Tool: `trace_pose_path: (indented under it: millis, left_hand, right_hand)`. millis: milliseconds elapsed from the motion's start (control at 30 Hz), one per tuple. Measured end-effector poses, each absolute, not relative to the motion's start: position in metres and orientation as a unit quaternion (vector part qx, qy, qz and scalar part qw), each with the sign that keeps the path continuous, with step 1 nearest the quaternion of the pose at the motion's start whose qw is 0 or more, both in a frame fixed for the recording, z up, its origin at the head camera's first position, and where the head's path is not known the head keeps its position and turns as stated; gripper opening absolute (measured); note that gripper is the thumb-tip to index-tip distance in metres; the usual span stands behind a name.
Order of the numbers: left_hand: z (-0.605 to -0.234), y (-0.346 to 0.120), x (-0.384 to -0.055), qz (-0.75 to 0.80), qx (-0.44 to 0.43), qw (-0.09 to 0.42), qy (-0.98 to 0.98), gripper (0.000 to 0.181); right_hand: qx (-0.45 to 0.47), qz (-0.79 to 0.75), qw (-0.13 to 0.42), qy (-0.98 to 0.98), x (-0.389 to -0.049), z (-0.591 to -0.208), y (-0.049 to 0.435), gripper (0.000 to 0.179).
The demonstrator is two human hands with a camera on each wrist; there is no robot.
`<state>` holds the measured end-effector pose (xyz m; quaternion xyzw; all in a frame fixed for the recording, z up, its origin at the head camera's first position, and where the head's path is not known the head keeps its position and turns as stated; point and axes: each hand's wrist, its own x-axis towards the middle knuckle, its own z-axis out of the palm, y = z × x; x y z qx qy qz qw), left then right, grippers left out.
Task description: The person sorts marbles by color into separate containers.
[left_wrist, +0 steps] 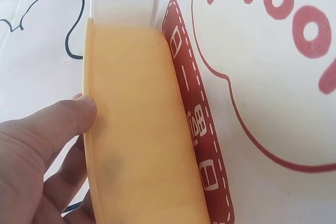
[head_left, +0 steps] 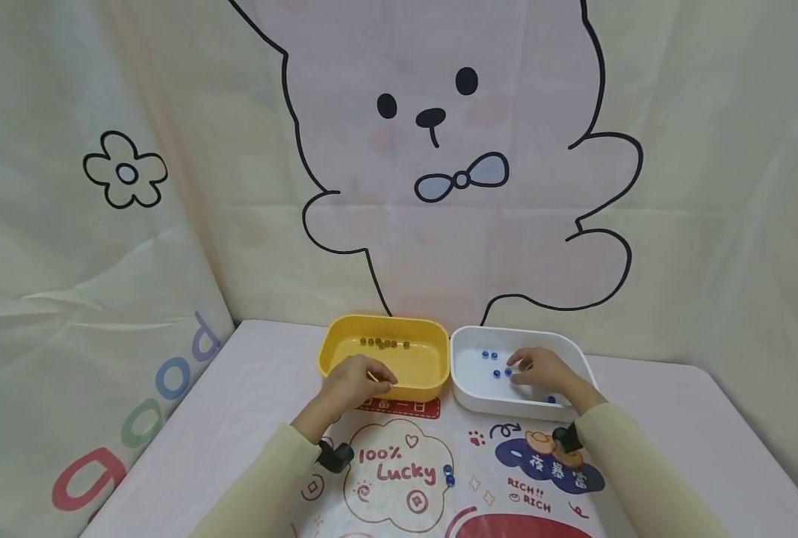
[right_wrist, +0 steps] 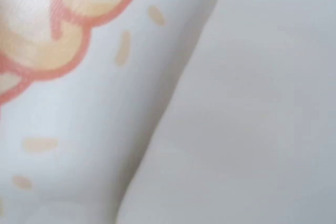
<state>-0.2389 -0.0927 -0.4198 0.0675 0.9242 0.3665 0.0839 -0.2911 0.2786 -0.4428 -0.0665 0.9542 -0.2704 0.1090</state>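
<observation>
In the head view my left hand (head_left: 359,381) is at the near rim of a yellow tray (head_left: 432,359). The left wrist view shows its thumb (left_wrist: 79,114) against the outside of the rim and the other fingers behind the wall, inside the tray. A row of several small brownish beads (head_left: 387,344) lies toward the tray's far side. Over a white tray (head_left: 466,396), my right hand (head_left: 540,370) reaches in with thumb and index finger apart. A blue bead (head_left: 508,371) sits by their tips, among several others on the tray floor. The right wrist view leaves the hand out.
Two blue beads (head_left: 449,475) lie on the printed tablecloth (head_left: 399,441) in front of the trays, which stand side by side. A curtain (head_left: 540,246) with a bear drawing hangs right behind them. Another blue bead (head_left: 551,400) is near the white tray's front wall.
</observation>
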Motion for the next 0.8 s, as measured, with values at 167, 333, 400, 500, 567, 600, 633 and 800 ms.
trace_pose_path:
  millis: [167,333,400,500,567,600,633,800]
  left_hand:
    - [-0.418,-0.093,-0.238,0.370,0.068,0.082,0.923,0.007]
    - [-0.418,-0.094,-0.237,0.372,0.074,0.080,0.922,0.007]
    - [-0.419,-0.094,-0.237,0.371,0.077,0.079,0.922,0.007]
    - [-0.420,-0.094,-0.236,0.370,0.078,0.078,0.922,0.007]
    - [-0.419,-0.094,-0.236,0.372,0.078,0.079,0.922,0.008]
    - [-0.419,-0.094,-0.236,0.373,0.078,0.079,0.921,0.008]
    - [-0.418,-0.094,-0.236,0.372,0.079,0.080,0.921,0.008]
    - [-0.418,-0.095,-0.236,0.369,0.082,0.076,0.923,0.007]
  right_hand:
    - [-0.067,-0.268,0.109,0.955,-0.285,-0.436,0.279,0.036]
    - [-0.085,-0.254,0.084,0.960,-0.276,-0.430,0.278,0.033]
    - [-0.093,-0.254,0.071,0.960,-0.272,-0.426,0.277,0.033]
    - [-0.106,-0.256,0.053,0.959,-0.264,-0.419,0.275,0.033]
    - [-0.109,-0.257,0.042,0.959,-0.259,-0.414,0.274,0.034]
    - [-0.111,-0.258,0.035,0.959,-0.256,-0.411,0.273,0.033]
    - [-0.114,-0.258,0.029,0.959,-0.254,-0.409,0.272,0.033]
    - [-0.130,-0.273,-0.002,0.953,-0.239,-0.398,0.266,0.032]
